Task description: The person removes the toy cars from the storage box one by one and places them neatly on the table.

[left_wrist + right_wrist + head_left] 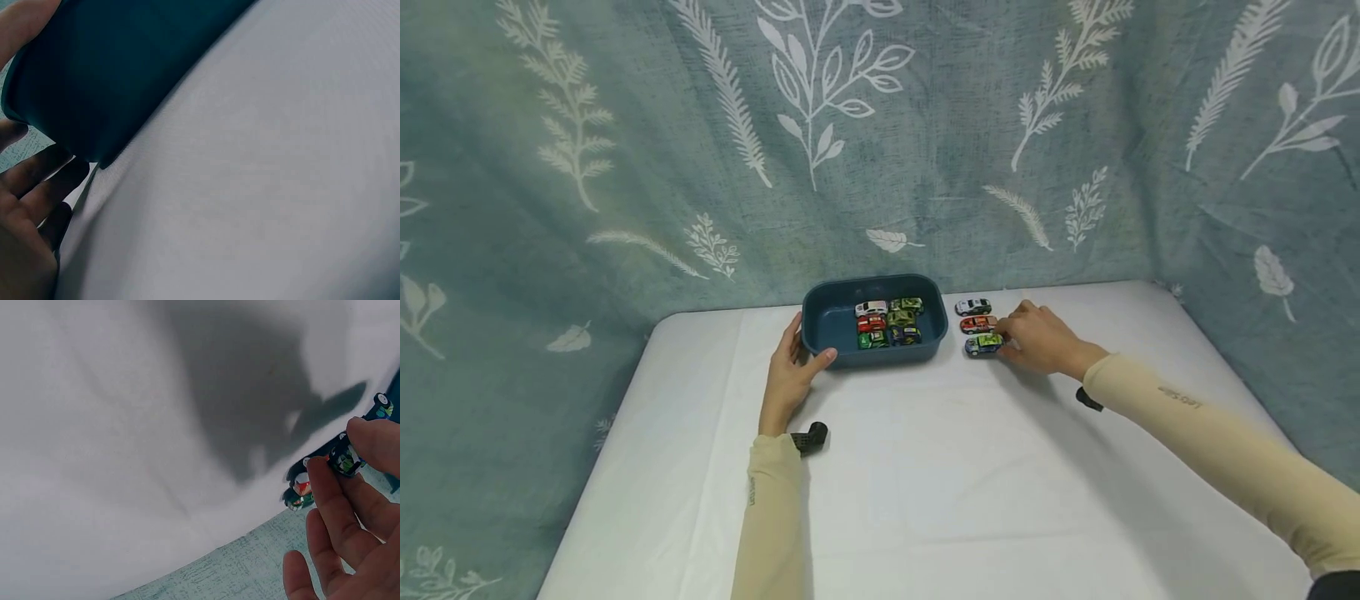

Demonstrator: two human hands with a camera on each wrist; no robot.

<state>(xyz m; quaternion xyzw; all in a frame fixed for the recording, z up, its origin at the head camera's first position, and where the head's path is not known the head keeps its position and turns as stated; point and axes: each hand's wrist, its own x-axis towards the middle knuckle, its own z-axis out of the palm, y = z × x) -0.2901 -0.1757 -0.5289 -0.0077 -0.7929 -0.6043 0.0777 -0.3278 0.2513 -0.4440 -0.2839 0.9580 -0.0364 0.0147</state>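
A dark blue rectangular bin (871, 358) stands on the white cloth, holding several small toy cars in two columns. My left hand (787, 375) grips its left end, thumb at the front wall and fingers along the side; the left wrist view shows the fingers around the bin's corner (69, 94). To the right of the bin, three toy cars form a column: a white one (973, 307), an orange one (977, 324) and a blue and yellow-green one (982, 344). My right hand (1037, 337) pinches the blue and yellow-green car at its right end, thumb and fingertips partly covering it (345, 459).
Inside the bin are a white car (871, 308), a red car (872, 322) and green and dark blue ones. A leaf-patterned curtain (820, 225) hangs directly behind the bin at the far edge of the white-covered table (910, 475).
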